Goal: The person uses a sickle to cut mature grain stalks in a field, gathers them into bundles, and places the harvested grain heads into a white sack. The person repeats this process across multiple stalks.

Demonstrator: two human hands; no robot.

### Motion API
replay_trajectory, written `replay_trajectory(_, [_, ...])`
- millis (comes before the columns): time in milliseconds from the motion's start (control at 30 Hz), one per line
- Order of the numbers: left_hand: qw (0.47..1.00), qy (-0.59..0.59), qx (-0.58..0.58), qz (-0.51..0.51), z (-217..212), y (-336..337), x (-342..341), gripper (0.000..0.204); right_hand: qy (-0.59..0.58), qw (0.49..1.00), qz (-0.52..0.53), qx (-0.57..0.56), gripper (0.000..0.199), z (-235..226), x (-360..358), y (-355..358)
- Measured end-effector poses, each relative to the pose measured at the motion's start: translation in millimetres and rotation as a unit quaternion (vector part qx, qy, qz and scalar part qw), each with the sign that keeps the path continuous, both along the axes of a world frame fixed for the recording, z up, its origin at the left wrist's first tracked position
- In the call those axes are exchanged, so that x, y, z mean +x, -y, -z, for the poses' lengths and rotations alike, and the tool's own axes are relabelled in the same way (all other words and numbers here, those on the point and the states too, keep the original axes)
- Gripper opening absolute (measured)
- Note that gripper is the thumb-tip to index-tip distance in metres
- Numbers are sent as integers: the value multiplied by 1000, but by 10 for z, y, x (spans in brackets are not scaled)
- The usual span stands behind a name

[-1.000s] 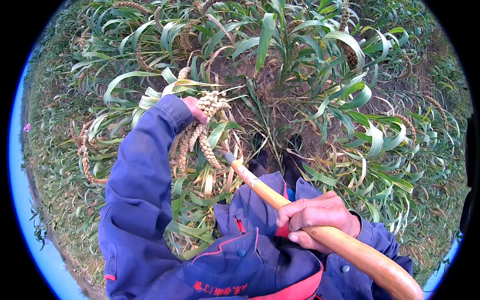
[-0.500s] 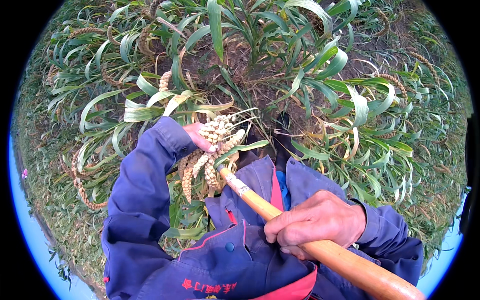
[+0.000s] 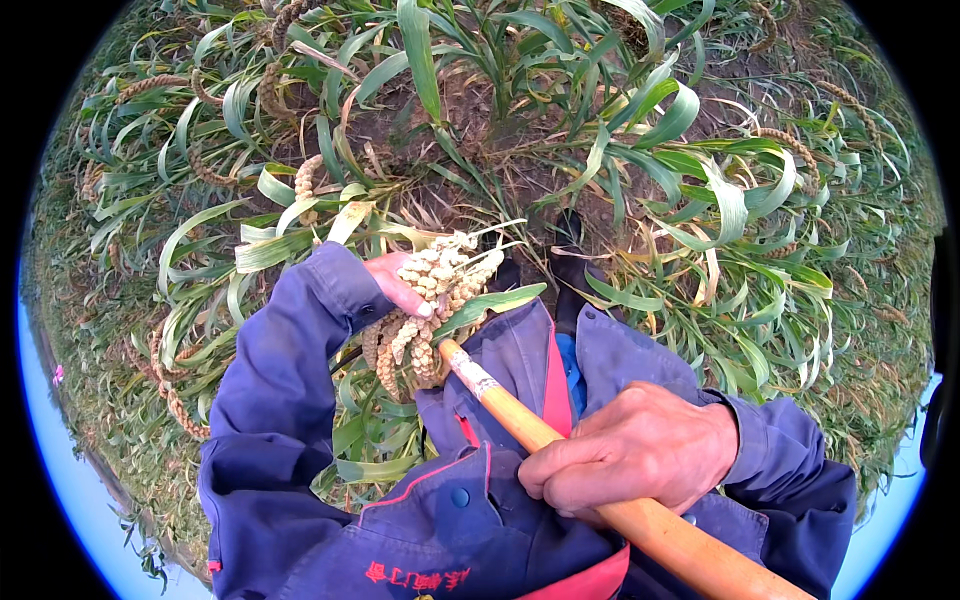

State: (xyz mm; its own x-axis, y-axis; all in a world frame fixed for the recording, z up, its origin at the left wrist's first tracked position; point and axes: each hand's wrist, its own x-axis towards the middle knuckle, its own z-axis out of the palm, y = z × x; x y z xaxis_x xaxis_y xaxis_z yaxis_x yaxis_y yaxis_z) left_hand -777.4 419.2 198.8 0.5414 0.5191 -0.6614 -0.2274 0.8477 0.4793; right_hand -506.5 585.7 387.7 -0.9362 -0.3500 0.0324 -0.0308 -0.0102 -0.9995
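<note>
In my left hand (image 3: 402,283) is a bunch of pale yellow millet ears (image 3: 447,280), their cut stalks sticking out to the upper right. The thumb lies across the bunch; the other fingers are hidden behind it. My right hand (image 3: 640,452) is wrapped round a smooth wooden handle (image 3: 515,415). This handle slants from the lower right up to the bunch, and its worn, whitish end section stands just below the ears. Whatever is fixed to its far end cannot be seen. A green leaf (image 3: 495,304) lies between the ears and the handle.
Millet plants with long green leaves (image 3: 735,205) and drooping brown ears (image 3: 180,400) surround me. Brown soil (image 3: 460,110) shows between the rows ahead. My dark shoes (image 3: 570,229) stand on the ground past the bunch.
The bunch in my left hand has shifted slightly right and down. My right hand keeps its grip on the handle, with only a slight shift.
</note>
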Motion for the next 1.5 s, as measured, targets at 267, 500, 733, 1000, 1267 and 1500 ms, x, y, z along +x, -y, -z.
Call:
replay_trajectory(267, [995, 71, 70, 13, 165, -190, 31, 54, -15, 996, 80, -31, 30, 75, 59, 92])
replay_trajectory(500, [991, 122, 55, 33, 354, -283, -21, 57, -9, 997, 64, -35, 41, 50, 79, 93])
replay_trajectory(733, [981, 174, 83, -27, 580, -357, 17, 67, -4, 996, 87, -30, 42, 22, 125, 67])
replay_trajectory(1000, [958, 248, 93, -112, 508, -272, 111, 47, -20, 990, 120, -69, 40, 65, 202, 88])
replay_trajectory(1267, [943, 276, 80, -170, 255, -66, 165, 34, 5, 995, 84, -56, 35, 96, 188, 11])
replay_trajectory(1500, [954, 206, 80, -203, 106, 173, -19, 30, -12, 994, 64, -82, 32, 344, 113, 153])
